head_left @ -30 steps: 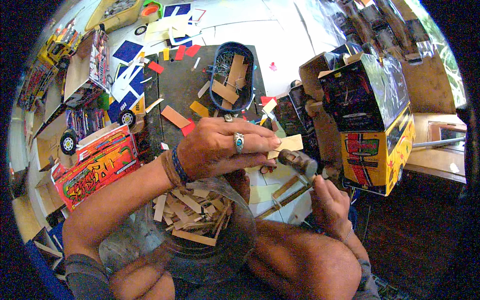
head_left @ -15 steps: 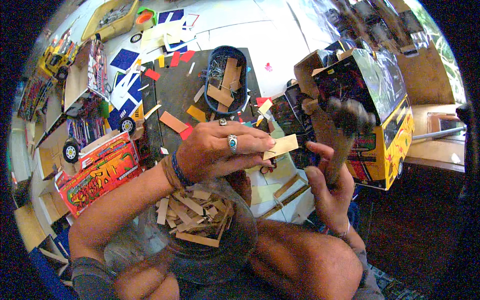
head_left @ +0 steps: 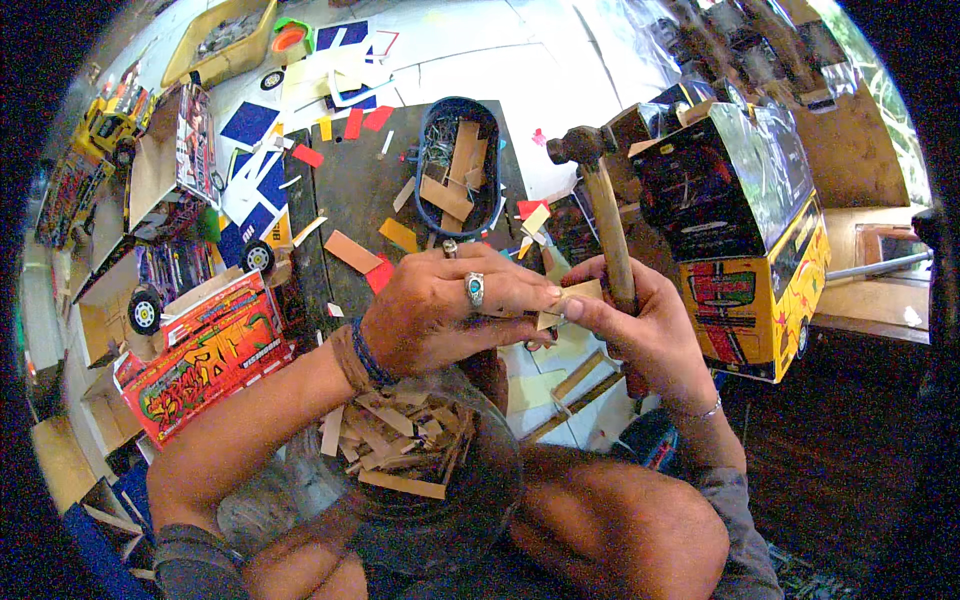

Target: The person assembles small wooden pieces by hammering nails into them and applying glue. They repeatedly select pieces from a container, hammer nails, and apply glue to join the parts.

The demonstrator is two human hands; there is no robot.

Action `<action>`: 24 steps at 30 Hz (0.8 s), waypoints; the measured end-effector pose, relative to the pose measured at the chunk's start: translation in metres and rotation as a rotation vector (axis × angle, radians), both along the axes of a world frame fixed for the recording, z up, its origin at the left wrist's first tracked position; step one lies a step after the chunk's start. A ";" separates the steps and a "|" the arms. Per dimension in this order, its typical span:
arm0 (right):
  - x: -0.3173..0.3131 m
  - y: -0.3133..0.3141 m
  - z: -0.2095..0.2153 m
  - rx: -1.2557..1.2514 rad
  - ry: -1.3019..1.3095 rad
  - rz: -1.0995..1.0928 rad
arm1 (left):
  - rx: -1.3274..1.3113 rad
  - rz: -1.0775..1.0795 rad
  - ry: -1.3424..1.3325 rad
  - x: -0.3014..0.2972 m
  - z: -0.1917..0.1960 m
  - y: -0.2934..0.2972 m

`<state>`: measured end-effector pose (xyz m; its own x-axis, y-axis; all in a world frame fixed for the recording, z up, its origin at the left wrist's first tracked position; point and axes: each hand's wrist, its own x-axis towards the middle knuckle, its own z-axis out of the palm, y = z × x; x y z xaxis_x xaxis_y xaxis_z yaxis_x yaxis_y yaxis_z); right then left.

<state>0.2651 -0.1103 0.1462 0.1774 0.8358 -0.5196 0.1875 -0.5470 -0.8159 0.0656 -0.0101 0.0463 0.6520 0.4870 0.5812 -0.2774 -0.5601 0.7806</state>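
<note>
A small wood piece (head_left: 570,300) is pinched by the left hand (head_left: 450,310); beside it, a hammer (head_left: 605,230) is gripped by the right hand (head_left: 640,330). Fingertips could be struck.

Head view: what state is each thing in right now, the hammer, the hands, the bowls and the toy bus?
hammer: raised, head up, gripped by the handle.
right hand: closed around the hammer.
left hand: pinching a small wooden piece.
clear bowl: on the lap, holding wood offcuts.
blue oval tub: open, part filled with scraps.
yellow toy bus: upright.
</note>
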 end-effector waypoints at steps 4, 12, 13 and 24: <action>0.004 0.003 0.003 -0.053 -0.021 0.045 | -0.033 0.000 -0.008 0.000 0.001 -0.002; 0.005 0.008 0.006 -0.150 -0.092 0.072 | -0.043 0.072 0.126 -0.005 0.005 -0.007; 0.003 0.008 0.004 -0.103 -0.054 0.061 | -0.075 0.081 0.107 -0.005 0.005 -0.008; 0.004 0.007 0.004 -0.110 -0.046 0.045 | -0.116 0.039 0.162 -0.006 0.006 -0.007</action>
